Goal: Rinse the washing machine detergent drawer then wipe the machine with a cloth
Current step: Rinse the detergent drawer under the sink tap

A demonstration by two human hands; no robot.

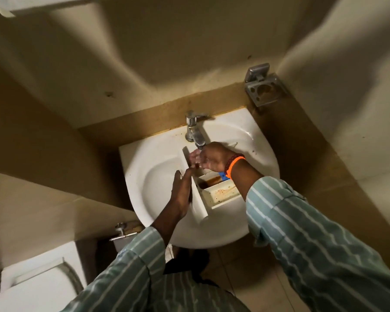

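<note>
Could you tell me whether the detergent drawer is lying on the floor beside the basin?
No, the detergent drawer sits inside the white sink, below the faucet, with the left hand against its front panel.

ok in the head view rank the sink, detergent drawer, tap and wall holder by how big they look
1. sink, by far the largest
2. detergent drawer
3. wall holder and tap: these look about alike, and the holder sits farther from the camera, so I won't rank them.
</note>
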